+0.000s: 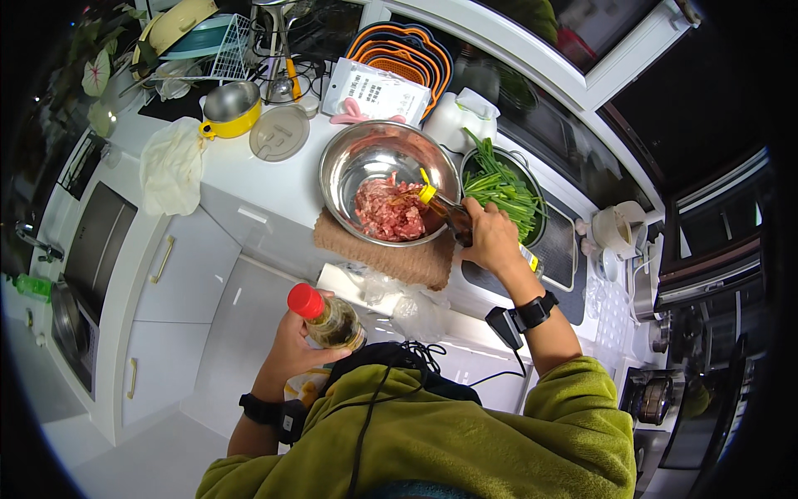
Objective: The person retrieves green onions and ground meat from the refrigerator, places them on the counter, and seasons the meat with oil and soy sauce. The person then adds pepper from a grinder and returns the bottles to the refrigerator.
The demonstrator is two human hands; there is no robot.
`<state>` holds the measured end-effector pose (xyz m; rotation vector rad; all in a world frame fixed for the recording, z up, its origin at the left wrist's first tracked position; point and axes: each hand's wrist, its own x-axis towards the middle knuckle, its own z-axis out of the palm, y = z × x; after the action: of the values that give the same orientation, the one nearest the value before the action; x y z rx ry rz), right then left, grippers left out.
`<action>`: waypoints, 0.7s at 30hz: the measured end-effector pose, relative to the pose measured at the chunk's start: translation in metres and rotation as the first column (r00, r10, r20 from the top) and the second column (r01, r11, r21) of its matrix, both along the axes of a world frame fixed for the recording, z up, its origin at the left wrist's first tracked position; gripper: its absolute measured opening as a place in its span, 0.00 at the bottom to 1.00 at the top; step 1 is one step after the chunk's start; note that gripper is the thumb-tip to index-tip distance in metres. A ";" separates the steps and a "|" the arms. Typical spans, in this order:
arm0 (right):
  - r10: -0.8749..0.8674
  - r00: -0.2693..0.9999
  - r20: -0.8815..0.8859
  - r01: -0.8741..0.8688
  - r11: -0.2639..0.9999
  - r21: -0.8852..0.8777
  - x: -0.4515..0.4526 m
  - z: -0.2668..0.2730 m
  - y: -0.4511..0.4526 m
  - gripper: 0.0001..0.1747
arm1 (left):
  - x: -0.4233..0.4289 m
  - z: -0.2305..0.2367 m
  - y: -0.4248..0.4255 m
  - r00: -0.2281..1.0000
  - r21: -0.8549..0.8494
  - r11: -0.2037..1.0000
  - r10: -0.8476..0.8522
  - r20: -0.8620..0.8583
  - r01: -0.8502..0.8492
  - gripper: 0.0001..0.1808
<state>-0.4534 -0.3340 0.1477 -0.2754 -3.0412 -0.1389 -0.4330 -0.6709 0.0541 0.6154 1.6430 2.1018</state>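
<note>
My right hand grips a dark glass bottle with a yellow flip cap, tilted over the rim of a stainless steel bowl. Its spout points down at a mound of minced raw meat in the bowl, and brown liquid seems to run onto the meat. A brown towel lies under the bowl's near side. My left hand holds a glass jar or bottle with a red cap upright near my body. To the bowl's right, green leafy stalks fill a metal colander or pot.
Crumpled clear plastic lies at the counter's near edge. Left of the bowl are a grey round lid, a yellow pot and a white cloth. Behind it stand orange and dark nested baskets. A dark mat with a tray lies right.
</note>
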 end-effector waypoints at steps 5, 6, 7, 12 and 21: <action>0.004 1.000 0.004 -0.004 1.000 0.018 0.000 0.000 0.002 0.41 | 0.001 0.003 0.001 1.000 0.023 1.000 -0.015 0.024 0.015 0.42; 0.001 1.000 0.007 -0.001 1.000 0.019 0.000 0.000 0.002 0.41 | 0.001 0.003 0.001 0.999 0.017 1.000 -0.019 0.031 0.018 0.42; -0.001 1.000 0.009 0.000 1.000 0.028 0.000 0.000 0.002 0.41 | 0.002 0.002 0.001 0.999 0.017 1.000 -0.019 0.034 0.018 0.41; -0.014 1.000 0.028 0.013 1.000 0.014 0.001 0.001 0.002 0.42 | 0.003 0.001 0.001 0.999 0.013 1.000 -0.020 0.039 0.020 0.43; -0.018 0.999 0.035 0.018 1.000 0.010 0.003 -0.001 0.006 0.43 | 0.004 0.000 0.002 0.999 -0.015 1.000 -0.017 0.043 0.018 0.45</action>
<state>-0.4505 -0.3283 0.1464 -0.3024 -3.0729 -0.1619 -0.4288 -0.6689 0.0545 0.5740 1.6233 2.0732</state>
